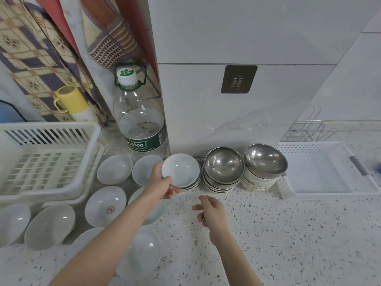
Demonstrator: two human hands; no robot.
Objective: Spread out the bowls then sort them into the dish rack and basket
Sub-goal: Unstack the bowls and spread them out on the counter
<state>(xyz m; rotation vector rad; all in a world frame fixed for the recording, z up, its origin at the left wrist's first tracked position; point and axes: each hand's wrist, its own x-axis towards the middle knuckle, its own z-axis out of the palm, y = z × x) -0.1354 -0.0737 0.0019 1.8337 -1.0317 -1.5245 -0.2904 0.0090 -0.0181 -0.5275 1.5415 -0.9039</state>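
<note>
Your table (268, 234): white speckled top, running to a tiled wall. Far left on it, a white slatted dish rack (41, 162). White bowls (105, 205) lie singly in front of and beside the rack. At the back, a big water bottle (140, 120). Along the wall, three stacks of bowls (223, 172), two of them topped with steel ones. Far right, a shallow white basket (321, 172), wire rack (307, 129) behind it.

left hand (162, 185) grips white bowl (180, 169) | right hand (210, 211) loose above counter (288, 234)
</note>
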